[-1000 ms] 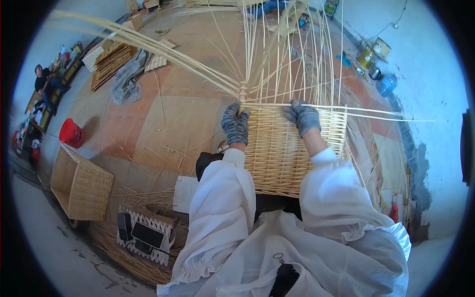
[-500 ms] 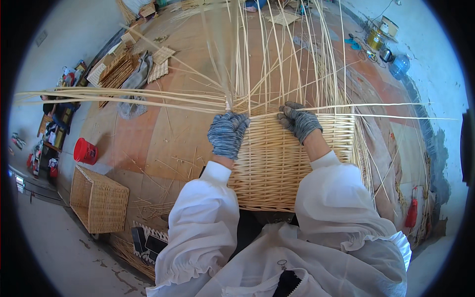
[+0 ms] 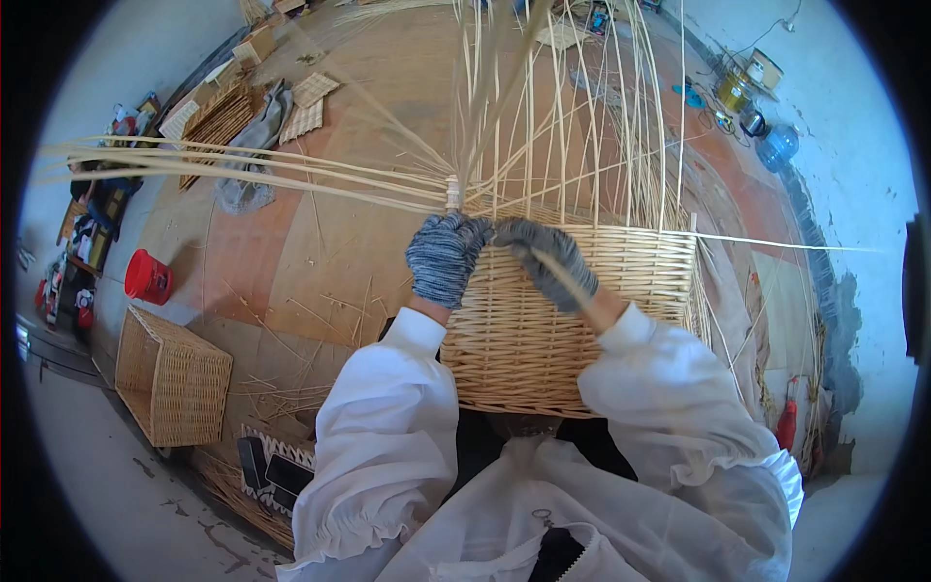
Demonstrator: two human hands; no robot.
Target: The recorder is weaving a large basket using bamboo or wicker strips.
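Observation:
A half-woven wicker basket [image 3: 543, 339] stands in front of me, its pale side facing me and long upright willow stakes [image 3: 592, 145] rising from its top edge. My left hand [image 3: 446, 260], in a grey knitted glove, is closed over the top edge near the left corner. Close beside it, my gloved right hand [image 3: 548, 260] pinches a willow rod [image 3: 561, 274] at the edge. That rod is blurred and runs back over my right wrist. A bundle of rods [image 3: 262, 165] juts out leftward from the corner. My fingertips are partly hidden.
To the left lie a finished wicker basket [image 3: 175, 378] on its side and a red bucket [image 3: 148, 276]. Farther off are bundled brown sticks [image 3: 218, 121] and grey cloth [image 3: 262, 126]. A large water bottle [image 3: 776, 147] stands by the right wall. Cuttings litter the floor.
My right hand has moved left along the edge to beside my left hand. One of the two rods reaching right is now swung back toward me. My left hand stays at the corner.

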